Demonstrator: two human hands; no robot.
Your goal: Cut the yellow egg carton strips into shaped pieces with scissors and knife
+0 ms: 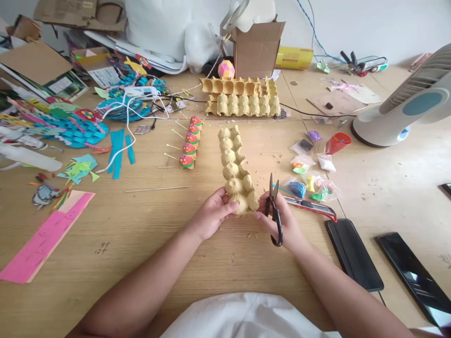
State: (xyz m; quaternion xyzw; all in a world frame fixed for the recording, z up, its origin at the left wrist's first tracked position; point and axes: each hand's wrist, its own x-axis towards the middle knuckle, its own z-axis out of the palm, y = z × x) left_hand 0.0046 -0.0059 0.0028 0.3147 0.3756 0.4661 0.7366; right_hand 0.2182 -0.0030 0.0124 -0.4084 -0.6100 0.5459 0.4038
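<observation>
A strip of yellowish egg carton (230,162), its bumps facing up, points away from me over the table. My left hand (216,211) is closed on the near left corner, thumb on top of the last bump. Black-handled scissors (275,206) sit in my right hand (283,223), their slightly parted blades pointing away from me. The fingertips of that hand are at the carton's near right corner; whether they press on it I cannot tell. Left of the strip stands a painted egg-carton caterpillar (190,143) in red and green with pins stuck along it.
More egg cartons (243,103) lie at the back. On the right are a red utility knife (310,206), small bags of coloured clay (298,188), a phone (354,253) and a fan (398,103). A thin stick (155,189) and pink card (49,239) lie left.
</observation>
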